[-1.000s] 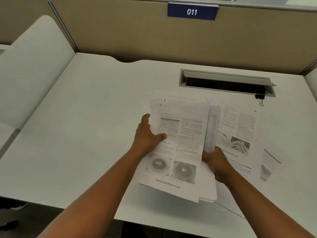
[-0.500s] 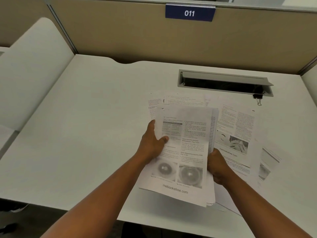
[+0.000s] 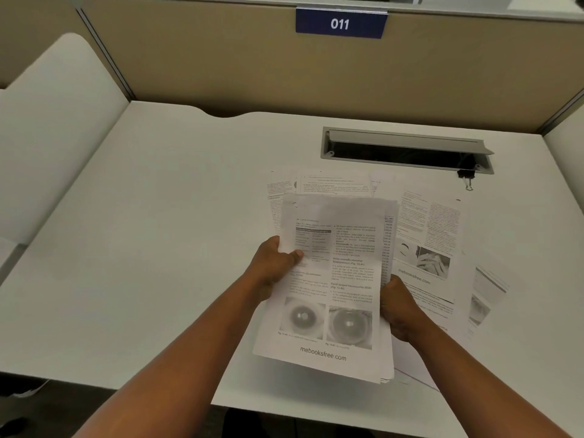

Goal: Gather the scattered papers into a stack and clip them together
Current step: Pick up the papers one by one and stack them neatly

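The task looks about half done. A partial stack [image 3: 335,279] of printed sheets is held up just above the desk [image 3: 142,232], near its front edge. The left hand [image 3: 275,263] grips the stack's left edge, thumb on the top page and fingers hidden behind. The right hand [image 3: 396,306] holds the right edge lower down, fingers curled round it. The top sheet sits roughly square, but the sheets under it stick out unevenly at the right and bottom, so the stack is not yet squared.

Loose sheets remain on the desk: several [image 3: 319,183] fanned out behind the stack, a page with a photo [image 3: 426,245] to the right, and another sheet [image 3: 486,295] further right. How many lie underneath is hard to tell, as they overlap. These are left to gather. The binder clip [image 3: 467,178] lies untouched beside the right end of the cable slot [image 3: 404,150], well apart from both hands, so clipping is not yet begun.

The desk is plain white, in a cubicle with tan partitions [image 3: 221,64]. A blue tag [image 3: 340,23] reading 011 hangs on the back wall.
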A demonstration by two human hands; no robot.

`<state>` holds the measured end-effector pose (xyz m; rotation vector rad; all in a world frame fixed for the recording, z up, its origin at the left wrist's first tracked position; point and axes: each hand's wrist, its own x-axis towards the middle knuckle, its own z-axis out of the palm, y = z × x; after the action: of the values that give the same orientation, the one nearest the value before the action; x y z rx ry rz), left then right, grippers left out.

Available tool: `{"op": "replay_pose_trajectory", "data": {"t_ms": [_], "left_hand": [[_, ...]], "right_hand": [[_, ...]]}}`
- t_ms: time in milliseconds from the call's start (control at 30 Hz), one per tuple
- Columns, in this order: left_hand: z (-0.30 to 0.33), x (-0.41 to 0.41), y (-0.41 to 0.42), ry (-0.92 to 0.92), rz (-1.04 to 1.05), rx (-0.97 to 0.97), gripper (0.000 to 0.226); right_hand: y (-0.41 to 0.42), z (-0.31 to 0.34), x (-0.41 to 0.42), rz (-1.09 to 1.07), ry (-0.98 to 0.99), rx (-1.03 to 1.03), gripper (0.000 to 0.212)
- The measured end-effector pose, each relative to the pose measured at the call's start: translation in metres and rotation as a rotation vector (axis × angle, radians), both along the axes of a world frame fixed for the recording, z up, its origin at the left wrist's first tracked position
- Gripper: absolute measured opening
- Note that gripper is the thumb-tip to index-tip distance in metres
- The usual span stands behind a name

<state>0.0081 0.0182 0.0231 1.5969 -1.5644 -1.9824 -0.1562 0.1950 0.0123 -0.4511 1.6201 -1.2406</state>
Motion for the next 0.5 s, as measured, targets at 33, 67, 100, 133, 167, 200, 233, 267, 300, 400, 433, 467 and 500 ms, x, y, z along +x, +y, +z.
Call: {"op": "replay_pose_trajectory", "data": {"t_ms": [33,67,100,133,167,200,233,267,300,400,433,467,500], "left_hand": [[-0.001,-0.001,0.0,0.012,0.009,0.013,0.025],[-0.001,-0.002,-0.001,0.018,0.011,0.015,0.026],[-0.002,-0.004,0.0,0.021,0.008,0.01,0.026],[-0.002,-0.005,0.0,0.021,0.004,0.002,0.026],[-0.003,-0.007,0.001,0.019,0.0,-0.007,0.026],[-0.004,-0.008,0.001,0.017,-0.004,-0.015,0.027],[-0.004,-0.01,0.002,0.016,-0.005,-0.023,0.027],[-0.004,-0.01,0.003,0.017,-0.004,-0.03,0.027],[-0.005,-0.01,0.004,0.018,-0.005,-0.034,0.028],[-0.007,-0.01,0.004,0.024,-0.012,-0.061,0.028],[-0.008,-0.011,0.006,0.023,-0.01,-0.08,0.028],[-0.008,-0.011,0.007,0.022,-0.003,-0.1,0.028],[-0.009,-0.011,0.009,0.02,0.009,-0.119,0.028]], "right_hand": [[0.001,0.001,0.0,0.001,-0.002,-0.007,0.018],[0.002,0.001,0.0,0.001,-0.007,-0.014,0.018],[0.003,0.0,-0.001,-0.004,-0.01,-0.011,0.018],[0.004,-0.002,-0.002,-0.005,-0.014,-0.007,0.018],[0.005,-0.002,-0.002,-0.011,-0.014,0.0,0.018],[0.006,-0.004,-0.004,-0.018,-0.015,0.0,0.018],[0.008,-0.005,-0.005,-0.02,-0.014,-0.01,0.017],[0.009,-0.006,-0.006,-0.015,-0.014,-0.024,0.017],[0.01,-0.004,-0.006,-0.009,-0.01,-0.034,0.018],[0.01,-0.005,-0.007,0.02,0.036,-0.016,0.018],[0.01,-0.005,-0.007,0.0,0.037,0.006,0.016],[0.01,-0.003,-0.007,-0.043,-0.03,0.009,0.015],[0.01,-0.001,-0.008,-0.099,-0.163,-0.025,0.025]]}}
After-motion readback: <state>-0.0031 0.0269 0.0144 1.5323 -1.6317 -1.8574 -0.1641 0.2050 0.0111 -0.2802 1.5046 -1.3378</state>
